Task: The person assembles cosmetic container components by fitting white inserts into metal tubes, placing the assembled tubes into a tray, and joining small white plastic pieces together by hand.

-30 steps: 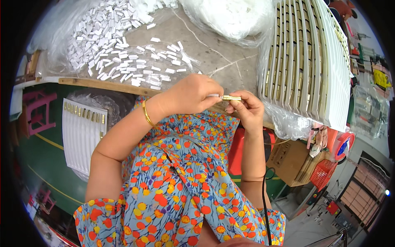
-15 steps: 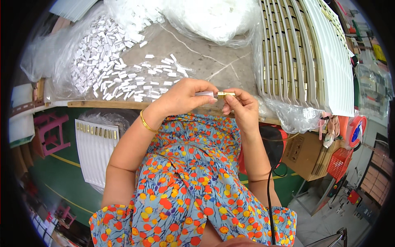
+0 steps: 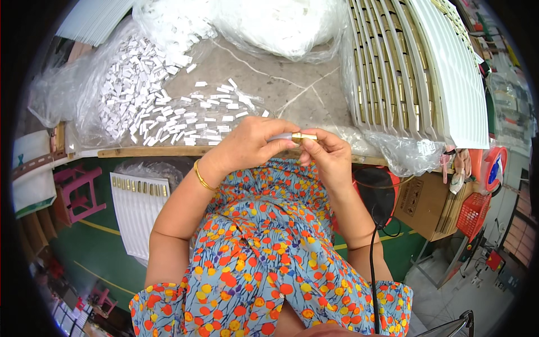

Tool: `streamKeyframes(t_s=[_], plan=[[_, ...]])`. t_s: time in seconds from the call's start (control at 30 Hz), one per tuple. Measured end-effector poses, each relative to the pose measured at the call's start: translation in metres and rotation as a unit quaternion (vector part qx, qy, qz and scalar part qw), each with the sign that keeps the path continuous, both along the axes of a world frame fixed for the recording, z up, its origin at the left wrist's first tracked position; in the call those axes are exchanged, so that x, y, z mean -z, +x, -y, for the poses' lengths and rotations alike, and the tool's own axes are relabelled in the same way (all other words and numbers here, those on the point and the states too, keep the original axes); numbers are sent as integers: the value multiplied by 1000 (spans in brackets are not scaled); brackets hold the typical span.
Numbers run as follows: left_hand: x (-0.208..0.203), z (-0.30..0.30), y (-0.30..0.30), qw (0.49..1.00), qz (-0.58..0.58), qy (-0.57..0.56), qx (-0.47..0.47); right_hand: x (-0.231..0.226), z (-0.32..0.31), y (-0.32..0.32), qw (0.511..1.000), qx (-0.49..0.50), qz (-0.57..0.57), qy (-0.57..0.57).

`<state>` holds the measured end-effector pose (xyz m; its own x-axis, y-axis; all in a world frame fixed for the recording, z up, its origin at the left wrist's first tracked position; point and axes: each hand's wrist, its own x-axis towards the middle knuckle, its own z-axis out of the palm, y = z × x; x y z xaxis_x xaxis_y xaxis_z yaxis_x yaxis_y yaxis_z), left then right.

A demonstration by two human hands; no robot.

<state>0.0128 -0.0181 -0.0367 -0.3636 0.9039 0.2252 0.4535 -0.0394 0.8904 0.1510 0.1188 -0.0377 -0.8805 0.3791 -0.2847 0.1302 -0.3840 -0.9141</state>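
Note:
Above the table's front edge my two hands meet, both closed. Between the thumb and fingers of my left hand [image 3: 250, 145] is a small white plastic piece [image 3: 279, 136], translucent in part. My right hand [image 3: 332, 160] pinches a short brass-coloured metal fitting [image 3: 305, 137] end-on to the white piece. The two parts lie in one line and seem to touch; fingertips hide part of the joint. To the left of my hands, many small white rectangular pieces [image 3: 135, 90] lie heaped and scattered.
A clear plastic bag [image 3: 281, 25] bulges at the back. White corrugated trays [image 3: 457, 84] stand at the right, with brass-coloured pieces in rows. Below the table at left is another white tray [image 3: 135, 219] with several brass pieces. A wooden strip [image 3: 163, 151] edges the table.
The brass fitting has come up against the white piece, where a gap showed before. My hands stay nearly in place; the whole view has shifted slightly.

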Motion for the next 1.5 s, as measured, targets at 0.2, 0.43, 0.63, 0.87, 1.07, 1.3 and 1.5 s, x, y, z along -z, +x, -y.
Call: streamKeyframes(t_s=[0.2,0.43,0.63,0.87,1.07,1.3,1.5], plan=[[-7,-2,2,1000,-25,8,-12,7,-1,5,1000,3,-24,8],[-5,-6,2,998,-50,37,5,11,2,6,996,26,-81,7],[2,-3,8,999,35,37,-16,7,4,3,1000,11,-6,19],[-8,-5,-1,991,127,-24,-26,4,-6,-6,999,8,-34,1],[-15,15,-10,991,113,6,-68,-1,-13,-4,994,27,-106,9],[-10,16,0,990,81,23,-111,2,-6,-4,994,22,-107,7],[-9,16,2,993,75,44,-86,0,-10,-4,995,4,-93,28]])
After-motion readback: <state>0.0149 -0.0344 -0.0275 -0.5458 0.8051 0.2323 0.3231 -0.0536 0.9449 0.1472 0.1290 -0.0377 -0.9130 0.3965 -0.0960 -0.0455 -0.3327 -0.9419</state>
